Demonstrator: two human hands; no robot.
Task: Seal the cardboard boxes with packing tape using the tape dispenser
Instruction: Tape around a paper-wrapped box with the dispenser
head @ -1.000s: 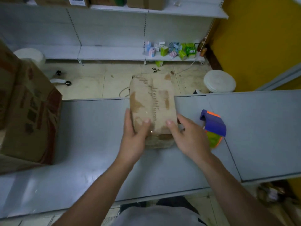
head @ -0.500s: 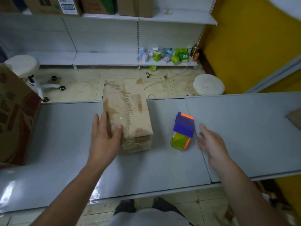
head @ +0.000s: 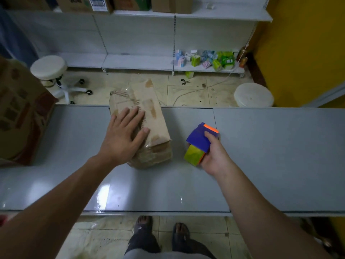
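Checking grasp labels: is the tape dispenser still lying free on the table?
No: the right hand grips the tape dispenser, while the left hand rests flat on the cardboard box.

The glossy grey bench, made of panels joined edge to edge, carries a worn, tape-patched cardboard box near its middle and a larger printed carton at its left end.

The cardboard box looks worn, matt and rough, wrapped in glossy clear tape. The tape dispenser is smooth plastic. The grey bench shines glossy.
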